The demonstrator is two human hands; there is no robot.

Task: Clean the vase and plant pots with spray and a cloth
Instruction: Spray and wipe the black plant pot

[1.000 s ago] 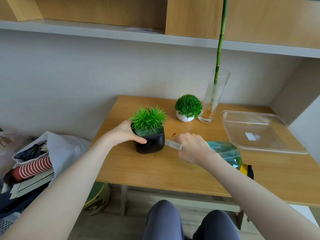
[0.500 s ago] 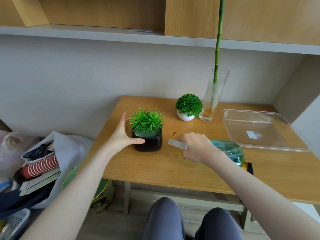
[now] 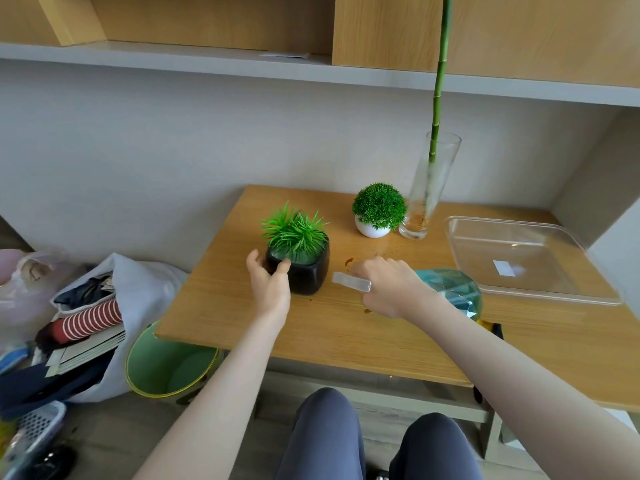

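At the far left edge of the frame a white cloth bag [image 3: 138, 292] lies slumped on the floor, with a red-and-white striped roll [image 3: 90, 318] poking from its mouth. Just right of it, at lower left, a round green bin with a yellow rim [image 3: 166, 365] stands half under the corner of the light wooden table [image 3: 311, 334].

Left of the frame's centre, the left hand [image 3: 268, 289] grasps the glossy black square plant pot holding a spiky green tuft [image 3: 304, 271]: its thumb hooks over the near rim while the fingers curve around the pot's left side. The pot stands upright on the table.

Right of centre, the right hand [image 3: 384, 287] is clenched around the neck of a faceted teal spray bottle [image 3: 453, 292], whose pale nozzle sticks out leftward toward the black pot, a gap between them.

Farther back, above the right hand, a small round white pot with a dark green ball of foliage [image 3: 377, 213] sits just beside a tall clear glass vase holding one green bamboo stalk [image 3: 429, 188].

At the right, a clear plastic rectangular tray [image 3: 526, 292] lies flat on the table.
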